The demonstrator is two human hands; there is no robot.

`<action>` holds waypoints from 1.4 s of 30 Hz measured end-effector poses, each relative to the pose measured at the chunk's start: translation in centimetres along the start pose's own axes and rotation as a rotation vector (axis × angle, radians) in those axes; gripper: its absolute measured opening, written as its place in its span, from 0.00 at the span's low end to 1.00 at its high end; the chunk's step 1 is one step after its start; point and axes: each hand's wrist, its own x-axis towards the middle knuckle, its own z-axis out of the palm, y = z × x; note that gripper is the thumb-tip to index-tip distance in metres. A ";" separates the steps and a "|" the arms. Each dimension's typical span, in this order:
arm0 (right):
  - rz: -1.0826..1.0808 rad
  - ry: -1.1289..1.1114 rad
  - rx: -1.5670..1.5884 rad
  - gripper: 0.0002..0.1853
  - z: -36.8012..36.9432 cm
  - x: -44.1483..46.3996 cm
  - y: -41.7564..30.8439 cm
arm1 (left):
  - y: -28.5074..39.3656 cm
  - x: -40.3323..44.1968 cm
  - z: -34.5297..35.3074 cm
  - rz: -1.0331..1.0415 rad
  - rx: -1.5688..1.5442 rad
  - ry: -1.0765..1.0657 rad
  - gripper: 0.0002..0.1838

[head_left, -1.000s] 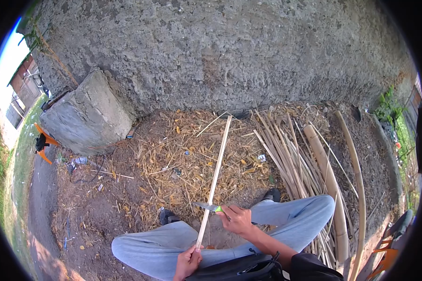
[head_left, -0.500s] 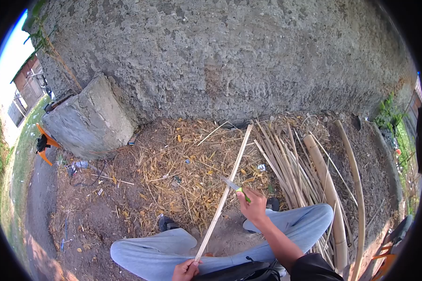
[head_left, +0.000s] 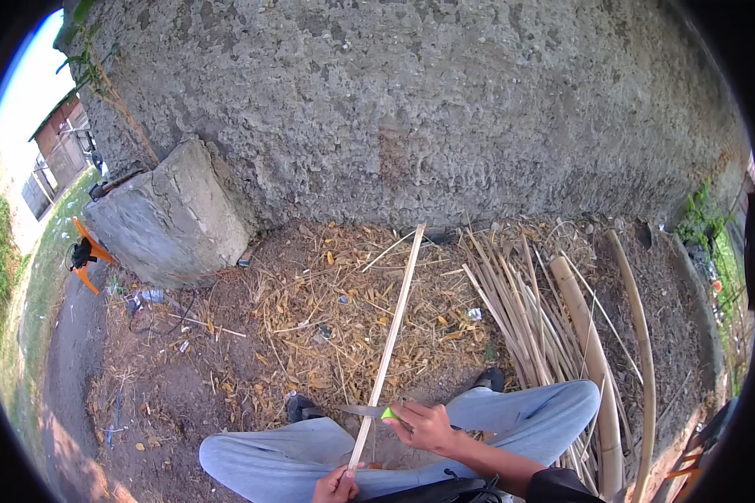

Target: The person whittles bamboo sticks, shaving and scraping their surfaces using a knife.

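Note:
A long pale bamboo strip [head_left: 397,323] slants up from my lap toward the foot of the wall. My left hand [head_left: 336,484] is closed round its near end, low in the view. In my right hand [head_left: 424,426] is a knife [head_left: 366,410] with a bright green handle. Its blade lies across the strip, pointing left, a short way above my left hand. Whether the edge bites into the wood cannot be made out. My fingers cover most of the handle.
Right of my knee lie a pile of split bamboo strips [head_left: 520,318], a thick bamboo pole [head_left: 585,335] and a thinner curved pole [head_left: 637,335]. A rough wall [head_left: 445,109] rises ahead. A concrete block [head_left: 180,220] stands left. Dry leaves and shavings [head_left: 327,302] litter the ground.
My right hand has drawn the knife down along the strip toward my left hand. The strip's far end has swung left. My left hand keeps its hold.

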 end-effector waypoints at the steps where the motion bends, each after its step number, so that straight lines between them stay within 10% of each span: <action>1: -0.002 0.000 0.000 0.13 0.1 0.0 -0.1 | 0.1 0.0 0.0 0.001 0.000 0.001 0.18; 42: 0.077 0.103 -0.117 0.12 2.6 -0.3 0.5 | 0.6 0.1 -0.4 -0.085 0.067 0.022 0.14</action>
